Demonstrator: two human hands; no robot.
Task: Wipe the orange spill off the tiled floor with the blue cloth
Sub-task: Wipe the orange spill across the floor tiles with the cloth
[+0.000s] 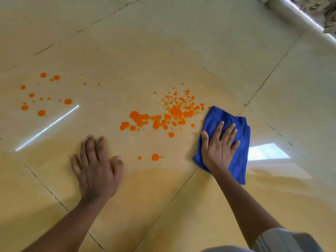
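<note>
The orange spill point(172, 113) lies as blots and many small drops across the middle of the glossy tiled floor point(145, 51). A second scatter of orange drops point(41, 95) sits at the far left. Two more drops point(155, 157) lie nearer to me. The folded blue cloth point(240, 128) lies flat just right of the main spill. My right hand point(219, 146) presses on the cloth with straight, spread fingers. My left hand point(96, 166) rests flat on the bare tile, below and left of the main spill.
Dark grout lines cross the floor diagonally. A white baseboard and a patterned fabric edge point(327, 15) fill the top right corner. A bright window reflection point(267, 151) lies right of the cloth. A grey sleeve or garment point(283, 240) shows at the bottom right.
</note>
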